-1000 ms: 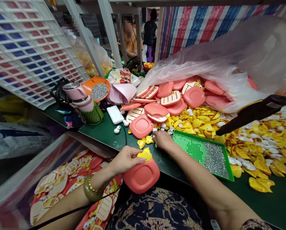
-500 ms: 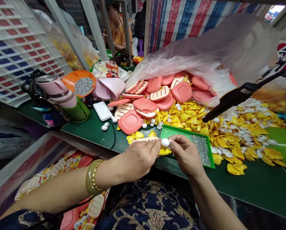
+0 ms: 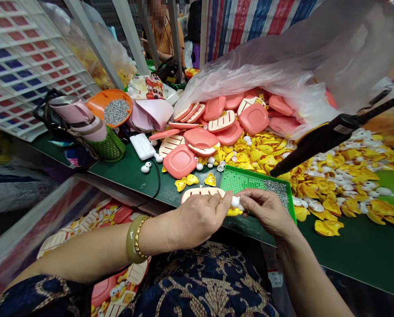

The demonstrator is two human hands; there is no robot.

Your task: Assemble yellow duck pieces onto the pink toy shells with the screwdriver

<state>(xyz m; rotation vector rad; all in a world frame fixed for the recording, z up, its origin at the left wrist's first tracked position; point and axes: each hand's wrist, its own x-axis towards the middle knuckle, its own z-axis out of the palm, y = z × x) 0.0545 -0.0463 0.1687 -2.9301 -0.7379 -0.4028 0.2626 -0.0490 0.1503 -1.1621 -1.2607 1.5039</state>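
My left hand [image 3: 197, 220], with a bracelet at its wrist, is closed in a pinch on a yellow plastic piece [image 3: 234, 212]. White ball-shaped eye pieces [image 3: 236, 201] sit just above the yellow piece, between both hands. The thumb and forefinger of my right hand [image 3: 266, 209] close on the right side of these eye pieces. Partly behind my left hand is a cream slatted soap dish [image 3: 202, 192] with red slots; whether the hand touches it I cannot tell. A green tray [image 3: 239, 179] with small metal screws lies just beyond my right hand.
Coral soap dishes [image 3: 179, 161] and yellow shells [image 3: 263, 152] are heaped behind. White eye pieces [image 3: 344, 165] mix with shells at right. A black rod [image 3: 302, 152] slants over the table. An orange bowl [image 3: 98, 103], pink tumbler [image 3: 74, 114] and white case [image 3: 142, 146] stand left.
Both hands have shifted slightly right with the yellow piece. Two white rounded parts now show between my fingers where one showed before. More of the slatted dish is visible.
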